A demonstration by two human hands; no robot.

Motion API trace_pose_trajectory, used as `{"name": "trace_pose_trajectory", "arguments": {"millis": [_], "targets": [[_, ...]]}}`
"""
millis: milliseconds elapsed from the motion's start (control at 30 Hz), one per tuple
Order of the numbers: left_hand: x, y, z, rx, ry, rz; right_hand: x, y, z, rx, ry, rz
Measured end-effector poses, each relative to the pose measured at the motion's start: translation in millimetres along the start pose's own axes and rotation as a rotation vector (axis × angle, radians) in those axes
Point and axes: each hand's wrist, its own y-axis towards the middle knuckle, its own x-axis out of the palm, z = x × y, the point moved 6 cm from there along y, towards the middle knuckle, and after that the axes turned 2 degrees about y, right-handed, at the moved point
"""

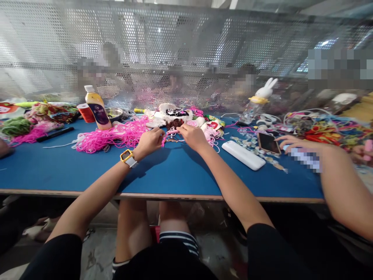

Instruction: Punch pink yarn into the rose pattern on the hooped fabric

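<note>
My left hand, below a yellow-cased watch, has its fingers closed on a short length of pink yarn above the blue table. At the other end of this yarn, my right hand pinches it between thumb and fingers. Its looped or braided form is too small to make out. A loose pile of bright pink yarn lies beside my left hand. Just behind both hands are a dark brown yarn piece and white and pink yarn pieces.
A juice bottle and a red thread spool stand behind the pink pile. Right of me lie a white power bank, wrapped candies and a phone. Another person's hand reaches in there. A perforated metal screen rises behind.
</note>
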Motion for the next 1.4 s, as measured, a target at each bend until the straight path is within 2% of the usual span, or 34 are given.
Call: {"name": "trace_pose_trajectory", "arguments": {"millis": [133, 267, 600, 700, 933, 1067, 1233, 1400], "targets": [[1.5, -1, 1, 0.069, 0.029, -0.039, 1, 0, -4, -0.037, -0.024, -0.040], [3.4, 0, -3, 0.133, -0.007, -0.057, 1, 1, 0, -0.015, -0.021, -0.012], [2.5, -1, 2, 0.100, 0.042, -0.109, 1, 1, -3, 0.015, -0.014, 0.096], [3.9, -1, -1, 0.090, 0.053, -0.103, 3, 1, -4, -0.009, -0.006, 0.101], [-0.9, 0, -5, 0.095, 0.091, -0.015, 3, 3, -11, -0.106, 0.014, 0.009], [-1.2, -1, -5, 0.097, 0.097, 0.001, 2, 2, -14, -0.116, -0.003, -0.022], [-1.8, -2, 0, 0.163, 0.095, -0.012, 3, 2, -12, -0.096, 0.020, 0.004], [-2.5, -1, -1, 0.142, 0.022, -0.017, -1, 2, -12, -0.094, -0.024, 0.072]]}}
